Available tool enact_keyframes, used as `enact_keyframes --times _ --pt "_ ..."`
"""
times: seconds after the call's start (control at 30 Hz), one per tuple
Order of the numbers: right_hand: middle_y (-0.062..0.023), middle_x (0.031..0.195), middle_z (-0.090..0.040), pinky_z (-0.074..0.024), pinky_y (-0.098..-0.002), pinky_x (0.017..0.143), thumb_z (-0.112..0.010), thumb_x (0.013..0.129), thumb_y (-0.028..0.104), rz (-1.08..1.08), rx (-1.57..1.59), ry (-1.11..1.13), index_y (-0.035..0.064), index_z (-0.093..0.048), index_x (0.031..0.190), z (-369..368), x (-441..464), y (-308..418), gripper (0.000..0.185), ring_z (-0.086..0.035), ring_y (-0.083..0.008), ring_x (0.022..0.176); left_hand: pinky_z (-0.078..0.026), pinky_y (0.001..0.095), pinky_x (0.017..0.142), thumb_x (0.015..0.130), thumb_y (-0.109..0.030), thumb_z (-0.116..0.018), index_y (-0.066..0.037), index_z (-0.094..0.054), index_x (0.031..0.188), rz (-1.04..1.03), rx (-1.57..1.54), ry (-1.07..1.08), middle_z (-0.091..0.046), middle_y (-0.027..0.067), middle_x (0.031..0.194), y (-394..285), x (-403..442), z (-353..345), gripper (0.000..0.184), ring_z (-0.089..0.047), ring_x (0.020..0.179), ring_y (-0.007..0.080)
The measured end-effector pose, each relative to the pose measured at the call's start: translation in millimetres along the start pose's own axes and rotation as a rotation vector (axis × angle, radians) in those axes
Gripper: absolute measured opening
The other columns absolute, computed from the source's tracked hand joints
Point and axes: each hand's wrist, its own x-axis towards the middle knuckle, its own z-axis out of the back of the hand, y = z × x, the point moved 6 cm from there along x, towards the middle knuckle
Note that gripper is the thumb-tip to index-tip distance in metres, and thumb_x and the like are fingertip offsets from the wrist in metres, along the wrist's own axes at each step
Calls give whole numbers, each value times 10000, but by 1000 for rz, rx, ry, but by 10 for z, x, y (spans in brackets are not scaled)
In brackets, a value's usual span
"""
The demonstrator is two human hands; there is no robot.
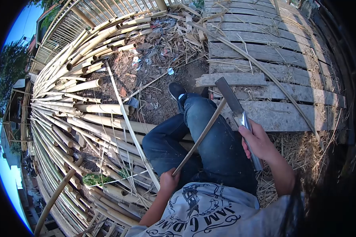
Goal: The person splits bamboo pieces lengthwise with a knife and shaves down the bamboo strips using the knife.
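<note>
Tan, slender bamboo strip [201,134], slanting across the thigh of worn blue denim jeans [221,142], its upper end beside the broad dark blade of a long metal knife with a silver tubular handle [234,102]; whether the two touch cannot be told. The step in hand is apparently the bringing together of edge and strip; a cutting stroke would call for a steady left grip and a controlled blade angle. Left hand [169,181], low at the lap, is closed around the strip's lower end; right hand [259,142], beside the right thigh, wraps its fingers about the handle, blade directed forward and leftward
</note>
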Motion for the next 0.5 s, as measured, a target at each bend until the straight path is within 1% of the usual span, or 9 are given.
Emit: enact_keyframes --times 0.07,0.13,0.2,0.23,0.33,0.37,0.4,0.47,0.5 --pt "-37 578 -502 -410 -260 374 -485 982 333 -67 -65 132 -8 -485 1127 -184 -50 -158 371 -489 -102 403 -476 494 592 875 -261 -631 -38 -632 768 -3 -3 -7 -601 234 680 -4 30 21 248 -596 686 443" --pt "-35 571 -499 -409 -259 374 -488 981 333 -35 -52 71 -5 -488 1108 -132 -60 -49 361 -485 -100 398 -472 495 585 875 -260 -631 -35 -621 752 -7 37 0 -596 232 670 -40 17 27 257 -593 675 442" --pt "-33 562 -496 -410 -259 375 -488 978 334 36 46 -29 -7 -489 1107 -6 25 -3 364 -489 -100 400 -471 496 584 875 -261 -632 -38 -622 752 -3 26 1 -596 230 667 8 11 -11 255 -592 671 442" --pt "-27 554 -493 -406 -251 369 -477 984 324 39 -18 4 0 -487 1059 -47 38 -43 332 -491 -98 396 -470 498 583 875 -262 -632 -41 -623 752 -13 20 -7 -595 229 664 12 18 -9 253 -591 667 441" --pt "-26 554 -493 -402 -248 363 -472 988 314 22 -18 33 4 -482 1036 -75 -58 23 315 -491 -97 393 -468 502 584 874 -263 -634 -43 -623 750 -2 37 11 -594 229 664 -21 11 25 253 -590 666 442" --pt "-26 555 -494 -404 -249 368 -475 987 312 -8 -48 20 4 -486 1068 -13 -60 54 319 -488 -93 395 -468 502 584 874 -263 -634 -43 -623 750 -6 32 13 -594 229 664 -42 35 20 253 -590 666 442" --pt "-26 555 -494 -404 -249 368 -475 987 312 -13 -51 16 4 -486 1068 3 -42 28 319 -488 -93 395 -468 503 585 873 -267 -634 -44 -625 752 -17 38 5 -594 229 665 -61 56 28 254 -590 666 442" --pt "-28 560 -493 -411 -251 380 -486 980 315 67 -3 -49 2 -489 1127 38 16 -18 346 -487 -91 405 -468 503 585 872 -271 -634 -45 -626 754 -9 34 1 -595 228 666 -24 -20 -13 255 -590 666 442" --pt "-28 566 -495 -414 -246 388 -486 981 314 12 -41 42 0 -488 1134 -92 -7 -104 349 -487 -87 414 -469 502 586 871 -274 -634 -46 -627 757 -18 21 -12 -596 228 666 -9 -5 -7 255 -591 668 441"
